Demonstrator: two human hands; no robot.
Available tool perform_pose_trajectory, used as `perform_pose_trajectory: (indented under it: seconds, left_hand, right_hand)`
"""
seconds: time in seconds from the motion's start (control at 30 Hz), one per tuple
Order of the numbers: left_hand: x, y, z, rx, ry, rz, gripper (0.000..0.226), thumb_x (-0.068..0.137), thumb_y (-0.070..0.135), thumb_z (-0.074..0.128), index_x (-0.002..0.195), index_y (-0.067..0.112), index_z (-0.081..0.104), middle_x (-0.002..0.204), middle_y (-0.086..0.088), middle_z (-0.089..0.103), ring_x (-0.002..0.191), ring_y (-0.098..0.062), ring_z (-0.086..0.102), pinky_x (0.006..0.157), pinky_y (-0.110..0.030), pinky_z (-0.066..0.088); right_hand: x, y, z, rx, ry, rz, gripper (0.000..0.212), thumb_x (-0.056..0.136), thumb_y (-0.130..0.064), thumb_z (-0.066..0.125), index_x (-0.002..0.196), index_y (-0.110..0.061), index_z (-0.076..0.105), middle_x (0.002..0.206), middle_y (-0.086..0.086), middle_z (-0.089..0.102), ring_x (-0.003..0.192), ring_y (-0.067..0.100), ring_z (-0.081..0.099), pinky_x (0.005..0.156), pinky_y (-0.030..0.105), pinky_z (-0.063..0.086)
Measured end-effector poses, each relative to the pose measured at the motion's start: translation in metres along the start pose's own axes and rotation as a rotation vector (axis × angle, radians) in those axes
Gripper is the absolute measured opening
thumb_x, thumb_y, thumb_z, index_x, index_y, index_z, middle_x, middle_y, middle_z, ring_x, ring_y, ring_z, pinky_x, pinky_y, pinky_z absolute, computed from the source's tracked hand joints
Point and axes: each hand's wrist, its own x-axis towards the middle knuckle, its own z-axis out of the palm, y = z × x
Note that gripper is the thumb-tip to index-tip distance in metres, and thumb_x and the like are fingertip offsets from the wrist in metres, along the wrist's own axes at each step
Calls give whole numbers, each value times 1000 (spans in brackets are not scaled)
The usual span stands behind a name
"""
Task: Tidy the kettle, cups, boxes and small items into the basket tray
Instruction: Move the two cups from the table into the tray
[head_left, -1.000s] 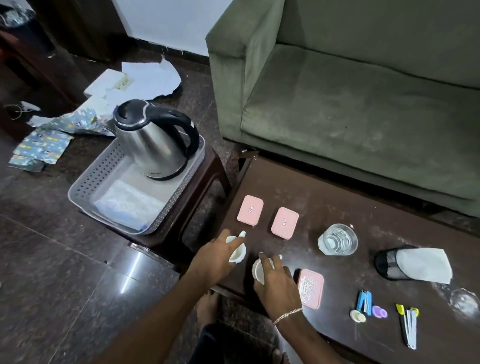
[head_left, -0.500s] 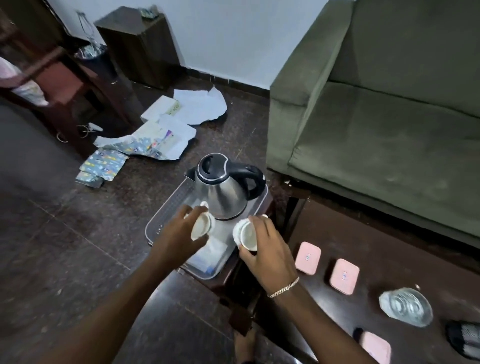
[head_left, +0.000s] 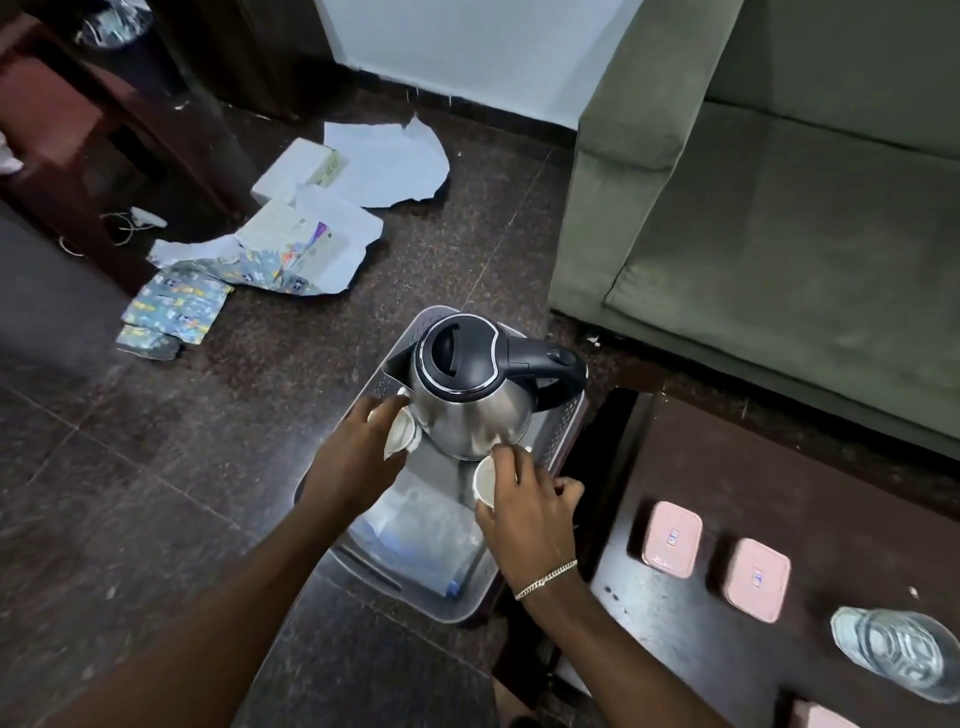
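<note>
The kettle (head_left: 467, 400) already stands in the basket tray (head_left: 457, 605), at its far end, so that part looks done. I have a small white cup in each hand: my left hand (head_left: 353, 457) is curled around the left cup (head_left: 400, 432), tipped on its side right against the kettle's body, and my right hand (head_left: 524, 512) pinches the right cup (head_left: 485, 480) by its rim, low over the tray just in front of the kettle. I judge both cups are about to be set down — neither is let go yet.

Still left on the dark table (head_left: 691, 452) to my right: two pink boxes (head_left: 671, 539) lying side by side, a clear glass (head_left: 891, 652), and a third pink box (head_left: 821, 717) cut off by the bottom edge. The rest of the table lies outside the view.

A clear plastic bag (head_left: 426, 540) lies in the near half of the tray — what it holds I cannot make out. My forearms hide part of the tray's near rim, and I cannot tell whether either cup touches the tray floor.
</note>
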Motion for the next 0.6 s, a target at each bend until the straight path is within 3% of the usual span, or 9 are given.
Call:
perform_pose_trajectory:
  seconds: [0.1,0.23,0.43,0.6]
  left_hand:
    - [8,-5,7,21,24,34,72,76,24,85,138,32,49,132,-2,59,92,-31,72,63,-28,38]
    - [11,-12,13,14,59,50,80,72,22,89,139,34,47,136,2,51,78,-30,72,59,-26,37]
    - [8,-10,16,-8,94,46,74,77,19,88,137,26,47,143,-5,44,86,-44,71,62,-42,56]
    - [-6,5,9,-15,103,-30,83,75,30,89,143,27,42,138,-8,40,85,-41,72,58,-47,59]
  right_hand:
    - [1,-4,6,-33,-52,15,67,72,-37,79,130,-20,50,127,1,62,99,30,64,76,48,50]
    - [-1,-4,9,1,-73,22,61,73,-30,79,127,-17,52,134,5,59,108,33,62,73,44,61]
    - [-2,-2,14,40,-39,18,57,72,-26,84,118,-19,52,132,11,55,105,33,64,62,39,63]
    - [-6,4,8,42,-13,6,60,75,-34,81,125,-20,52,134,11,53,105,31,62,72,44,59]
